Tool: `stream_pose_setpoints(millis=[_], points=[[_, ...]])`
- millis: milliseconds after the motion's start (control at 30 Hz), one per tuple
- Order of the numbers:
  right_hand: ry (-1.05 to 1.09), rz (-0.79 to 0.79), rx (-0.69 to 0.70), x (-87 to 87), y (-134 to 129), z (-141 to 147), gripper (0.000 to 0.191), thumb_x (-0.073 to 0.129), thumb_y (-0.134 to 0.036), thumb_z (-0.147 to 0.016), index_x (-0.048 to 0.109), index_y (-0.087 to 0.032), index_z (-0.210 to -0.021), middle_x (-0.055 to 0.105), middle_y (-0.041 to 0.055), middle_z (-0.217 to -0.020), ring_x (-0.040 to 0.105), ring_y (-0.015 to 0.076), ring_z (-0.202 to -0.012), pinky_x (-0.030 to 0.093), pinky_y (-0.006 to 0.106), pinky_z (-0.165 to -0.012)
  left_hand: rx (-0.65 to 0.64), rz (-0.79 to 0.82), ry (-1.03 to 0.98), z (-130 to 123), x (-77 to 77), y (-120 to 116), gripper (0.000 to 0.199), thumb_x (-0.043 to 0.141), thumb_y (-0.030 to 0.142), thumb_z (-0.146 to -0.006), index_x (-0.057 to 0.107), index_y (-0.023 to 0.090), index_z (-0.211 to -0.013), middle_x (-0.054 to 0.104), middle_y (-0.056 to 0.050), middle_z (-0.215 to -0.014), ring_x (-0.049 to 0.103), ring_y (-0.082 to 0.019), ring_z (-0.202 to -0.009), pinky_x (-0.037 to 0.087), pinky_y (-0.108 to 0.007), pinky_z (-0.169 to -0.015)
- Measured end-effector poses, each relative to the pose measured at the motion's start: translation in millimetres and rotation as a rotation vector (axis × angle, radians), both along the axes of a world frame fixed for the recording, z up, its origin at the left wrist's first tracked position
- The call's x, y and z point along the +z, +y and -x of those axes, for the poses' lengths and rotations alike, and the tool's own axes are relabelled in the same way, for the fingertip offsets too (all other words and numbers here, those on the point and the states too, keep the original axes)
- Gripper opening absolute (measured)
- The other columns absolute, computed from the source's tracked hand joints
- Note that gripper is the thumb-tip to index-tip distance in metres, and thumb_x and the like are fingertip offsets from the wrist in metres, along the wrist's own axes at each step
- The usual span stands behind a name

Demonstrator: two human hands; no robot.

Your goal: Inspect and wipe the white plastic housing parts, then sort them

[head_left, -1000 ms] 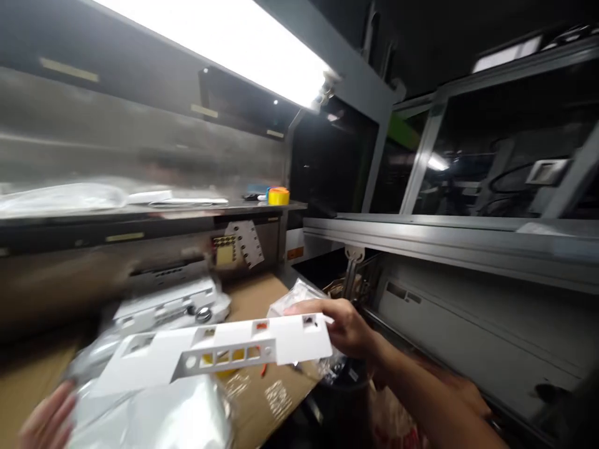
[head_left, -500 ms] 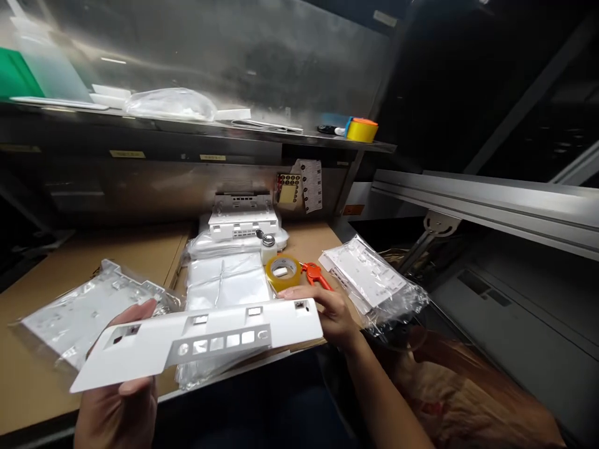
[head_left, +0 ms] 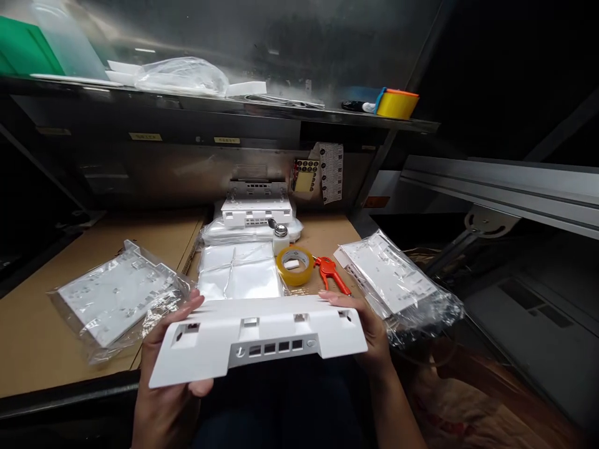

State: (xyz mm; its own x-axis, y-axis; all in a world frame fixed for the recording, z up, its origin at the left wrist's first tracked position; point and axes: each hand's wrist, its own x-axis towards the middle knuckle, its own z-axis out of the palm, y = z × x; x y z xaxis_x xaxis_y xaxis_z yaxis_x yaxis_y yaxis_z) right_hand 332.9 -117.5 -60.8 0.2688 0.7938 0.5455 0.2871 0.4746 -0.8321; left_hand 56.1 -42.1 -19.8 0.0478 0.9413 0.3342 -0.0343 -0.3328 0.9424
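Observation:
A white plastic housing (head_left: 276,321) with a row of square port openings along its edge is held up in front of me. My left hand (head_left: 171,362) grips its left end, thumb below and fingers above. At the opposite end my right hand (head_left: 369,330) is closed around the edge, its fingers partly hidden behind the part. Just beyond the housing lies a stack of clear plastic bags (head_left: 238,271). To the right of the bags are a roll of yellow tape (head_left: 294,277) and an orange-red air blow gun (head_left: 331,274).
Bagged white housings lie at left (head_left: 116,293) and right (head_left: 393,271). More white housings (head_left: 256,206) are stacked at the back, behind a small metal-topped bottle (head_left: 281,239). A metal shelf (head_left: 281,106) runs above the cardboard-covered bench (head_left: 28,330); a metal rail (head_left: 505,193) crosses at right.
The housing has moved right in view and turned so its port edge faces me more squarely. Both hands have kept hold of it. The camera view has shifted too.

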Motion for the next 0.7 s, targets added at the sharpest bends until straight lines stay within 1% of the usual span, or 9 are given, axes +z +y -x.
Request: stream_pose_setpoints(millis=[100, 200, 367, 400, 467, 533, 600, 667, 700], points=[[0.023, -0.061, 0.003, -10.9, 6, -6, 0.031, 0.069, -0.027, -0.093, 0.068, -0.033, -0.124, 0.073, 0.0053, -0.131, 0.066, 0.0314, -0.126, 0.053, 0.053, -0.109, -0.038, -0.021, -0.1, -8, -2.8, 6, 0.075, 0.088, 0.061, -0.064, 0.058, 0.033, -0.126, 0.057, -0.005, -0.146, 0.035, -0.035, -0.151, 0.025, -0.049, -0.128], [0.039, -0.081, -0.004, -18.0, 14, -13, 0.03, 0.068, -0.029, -0.094, 0.068, -0.031, -0.124, 0.073, 0.0062, -0.129, 0.067, 0.0327, -0.125, 0.051, 0.057, -0.111, -0.023, -0.06, -0.102, -18, -2.9, 13, 0.076, 0.089, 0.062, -0.062, 0.06, 0.031, -0.125, 0.061, -0.006, -0.141, 0.038, -0.037, -0.149, 0.025, -0.05, -0.128], [-0.003, -0.101, 0.022, -17.2, 27, -18, 0.032, 0.068, -0.033, -0.094, 0.068, -0.031, -0.126, 0.072, 0.0077, -0.132, 0.065, 0.0357, -0.128, 0.049, 0.064, -0.111, 0.012, -0.032, -0.184, -21, -5.6, 21, 0.077, 0.088, 0.072, -0.053, 0.066, 0.032, -0.115, 0.063, -0.006, -0.141, 0.034, -0.039, -0.151, 0.023, -0.056, -0.127], [-0.021, -0.118, 0.024, -16.6, 29, -17, 0.031, 0.066, -0.033, -0.096, 0.068, -0.031, -0.126, 0.072, 0.0075, -0.132, 0.064, 0.036, -0.128, 0.049, 0.065, -0.111, 0.0, 0.017, -0.255, -17, -6.5, 23, 0.077, 0.083, 0.078, -0.055, 0.067, 0.032, -0.115, 0.06, -0.005, -0.146, 0.032, -0.039, -0.152, 0.024, -0.055, -0.127], [-0.073, -0.175, 0.017, -16.2, 29, -15, 0.029, 0.058, -0.033, -0.1, 0.067, -0.033, -0.127, 0.072, 0.0064, -0.132, 0.064, 0.0361, -0.128, 0.048, 0.069, -0.11, -0.075, 0.223, -0.438, -8, -7.0, 29, 0.074, 0.062, 0.088, -0.07, 0.068, 0.032, -0.118, 0.053, -0.003, -0.155, 0.03, -0.037, -0.153, 0.03, -0.053, -0.125], [-0.164, -0.24, 0.005, -17.1, 28, -10, 0.032, 0.054, -0.032, -0.102, 0.065, -0.035, -0.131, 0.071, 0.0053, -0.135, 0.063, 0.036, -0.129, 0.051, 0.071, -0.107, -0.222, 0.49, -0.557, 2, -5.1, 36, 0.072, 0.041, 0.085, -0.087, 0.068, 0.029, -0.124, 0.056, -0.006, -0.153, 0.035, -0.035, -0.152, 0.037, -0.053, -0.121], [-0.273, -0.289, 0.0, -18.0, 26, -5, 0.035, 0.054, -0.03, -0.101, 0.063, -0.038, -0.134, 0.067, 0.004, -0.14, 0.061, 0.0364, -0.132, 0.052, 0.07, -0.105, -0.377, 0.646, -0.555, 9, -2.1, 42, 0.067, 0.04, 0.075, -0.093, 0.072, 0.023, -0.12, 0.067, -0.011, -0.14, 0.041, -0.035, -0.148, 0.04, -0.054, -0.119], [-0.334, -0.266, 0.0, -17.9, 26, -1, 0.035, 0.056, -0.03, -0.101, 0.065, -0.038, -0.134, 0.06, 0.0032, -0.149, 0.055, 0.0368, -0.138, 0.05, 0.069, -0.11, -0.444, 0.65, -0.546, 11, -0.3, 46, 0.057, 0.048, 0.069, -0.092, 0.078, 0.022, -0.104, 0.075, -0.012, -0.126, 0.046, -0.035, -0.144, 0.04, -0.053, -0.118], [-0.309, -0.215, -0.015, -17.3, 27, 1, 0.036, 0.057, -0.03, -0.1, 0.065, -0.038, -0.135, 0.053, 0.0028, -0.155, 0.051, 0.0365, -0.142, 0.047, 0.067, -0.113, -0.43, 0.623, -0.565, 12, -0.4, 46, 0.053, 0.052, 0.068, -0.091, 0.079, 0.022, -0.095, 0.078, -0.011, -0.12, 0.048, -0.035, -0.143, 0.04, -0.052, -0.117]])
